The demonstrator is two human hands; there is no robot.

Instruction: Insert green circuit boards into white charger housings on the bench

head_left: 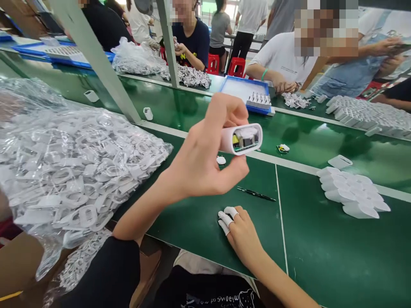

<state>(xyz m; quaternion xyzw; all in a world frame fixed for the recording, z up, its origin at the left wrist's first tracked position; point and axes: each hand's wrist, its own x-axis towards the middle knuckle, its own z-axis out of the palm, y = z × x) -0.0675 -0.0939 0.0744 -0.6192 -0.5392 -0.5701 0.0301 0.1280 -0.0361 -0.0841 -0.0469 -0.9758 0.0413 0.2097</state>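
My left hand is raised above the table, its thumb and fingers gripping a white oval plastic housing. The housing's open end faces me, and a circuit board with a yellow part and dark components shows inside. My right hand rests on the green table mat, with white finger cots on several fingers. Its fingers are slightly bent and hold nothing visible. Beyond it lie black tweezers. A small white piece, partly hidden by my left hand, lies behind the held housing.
A large clear bag of white plastic parts fills the left. White housings are stacked at right. On the green conveyor belt lie a loose circuit board and several housings. Metal posts rise ahead. Co-workers sit across the belt.
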